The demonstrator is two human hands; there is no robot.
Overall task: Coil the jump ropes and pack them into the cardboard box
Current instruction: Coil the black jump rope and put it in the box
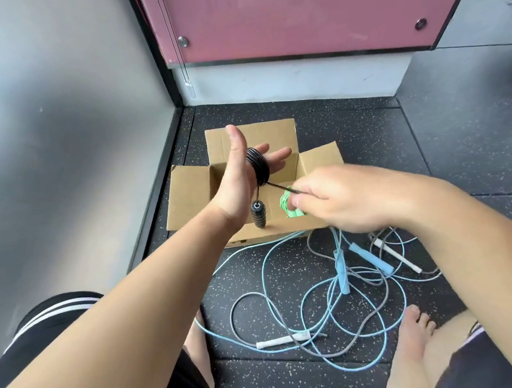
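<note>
Nearest, tangled loose on the floor (pixel 462 142): blue jump rope (pixel 341 274) and grey jump rope (pixel 281 341). Above, right hand (pixel 342 198) pinching the black jump rope (pixel 258 165); left hand (pixel 237 180) flat-fingered, wound with its coil, handle (pixel 258 215) dangling. Beyond, open cardboard box (pixel 186 200) holding green rope (pixel 287 205).

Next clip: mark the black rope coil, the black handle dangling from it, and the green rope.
black rope coil (pixel 258 166): head view, middle of the wound loops.
black handle (pixel 259 218): head view, middle of its ribbed grip.
green rope (pixel 285 205): head view, on the visible bundled loops.
</note>
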